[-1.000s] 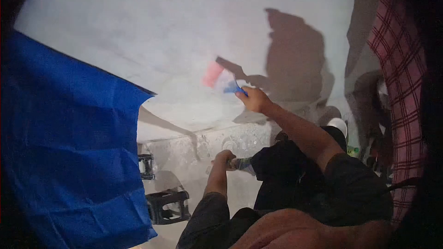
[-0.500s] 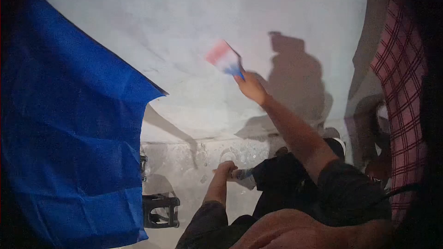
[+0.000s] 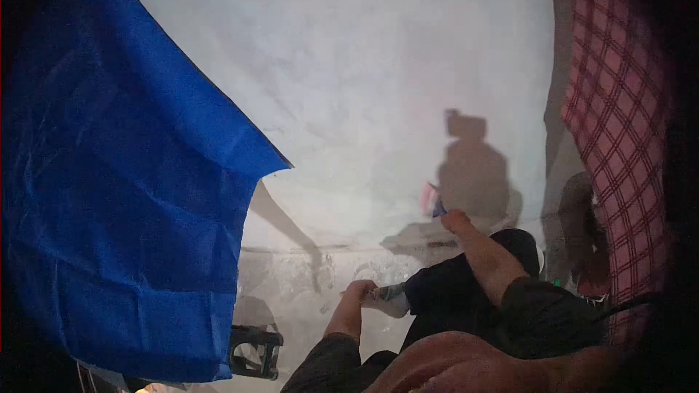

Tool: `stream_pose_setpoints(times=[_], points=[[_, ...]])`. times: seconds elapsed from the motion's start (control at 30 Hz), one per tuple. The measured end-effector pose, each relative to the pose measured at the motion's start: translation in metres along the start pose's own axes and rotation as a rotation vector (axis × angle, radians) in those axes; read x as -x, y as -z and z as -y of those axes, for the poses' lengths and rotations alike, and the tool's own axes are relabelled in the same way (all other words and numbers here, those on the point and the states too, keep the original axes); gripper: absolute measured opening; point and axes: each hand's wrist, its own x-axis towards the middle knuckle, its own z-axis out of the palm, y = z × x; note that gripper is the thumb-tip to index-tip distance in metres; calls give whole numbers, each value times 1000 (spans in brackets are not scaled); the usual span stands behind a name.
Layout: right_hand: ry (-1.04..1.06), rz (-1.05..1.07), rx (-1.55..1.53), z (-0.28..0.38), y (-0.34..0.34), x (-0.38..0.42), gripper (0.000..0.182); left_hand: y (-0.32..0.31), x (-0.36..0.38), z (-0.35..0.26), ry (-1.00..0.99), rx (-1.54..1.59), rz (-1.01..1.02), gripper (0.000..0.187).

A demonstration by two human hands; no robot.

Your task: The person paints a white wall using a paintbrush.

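A flat brush (image 3: pixel 431 201) with a pinkish, pale end and a blue handle is gripped in my right hand (image 3: pixel 456 221). It is low in front of the white wall (image 3: pixel 349 87), slightly blurred; contact with the wall cannot be judged. My left hand (image 3: pixel 361 291) is low near the floor, beside my foot (image 3: pixel 395 306). Its fingers look curled, but what is in them is too small and dim to make out. Just past that hand, a pale round shape (image 3: pixel 370 270) shows on the floor.
A large blue sheet (image 3: pixel 138 196) hangs on the left, with a black plastic frame (image 3: pixel 255 351) by its lower edge. Pink checked cloth (image 3: pixel 619 102) hangs on the right. The grey floor (image 3: pixel 306 327) carries pale spots. My knee (image 3: pixel 513 247) is raised below my right arm.
My right hand has brought the brush down and to the right, from mid-wall to near the wall's base. The view has shifted slightly. My left hand stays beside the foot.
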Motion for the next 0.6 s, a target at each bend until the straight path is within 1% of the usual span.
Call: stream_pose_setpoints(times=[0.03, 0.07, 0.1, 0.17, 0.2, 0.23, 0.27, 0.3, 0.37, 0.4, 0.47, 0.5, 0.53, 0.6], points=[[7, 33, 30, 3, 3, 5, 44, -7, 17, 2, -72, 15, -162, 43], [13, 69, 57, 4, 4, 10, 43, -15, -5, 14, -86, 10, -178, 43], [22, 50, 45, -2, -2, 6, 43, -21, -46, 36, -226, 3, -163, 42], [180, -70, 61, -15, -19, -7, 51, -3, -17, 12, -104, -155, 16, 37], [192, -82, 51, -5, -10, 10, 51, -4, -29, 19, -104, -159, -5, 37], [177, -134, 22, 8, 3, 37, 50, -8, -56, 37, -83, 116, -67, 28], [168, -160, 6, 11, 9, 49, 50, -12, -68, 46, -64, 392, -123, 24], [159, -187, -11, 14, 15, 61, 50, -14, -59, 48, -65, 387, -130, 24], [202, -143, 20, 10, 15, 61, 53, -14, -29, 52, -235, 492, -207, 20], [201, -149, 14, 10, 21, 69, 53, -17, -22, 51, -238, 485, -211, 20], [247, -154, 19, 21, 32, 93, 51, -23, -7, 58, -211, 615, -151, 14], [258, -153, 17, 22, 32, 97, 51, -25, -5, 66, -209, 621, -161, 14], [301, -181, 8, 23, 33, 102, 50, -29, -1, 74, -331, 638, -123, 20], [355, -210, -5, 27, 34, 112, 49, -36, 2, 86, -454, 655, -97, 28]])
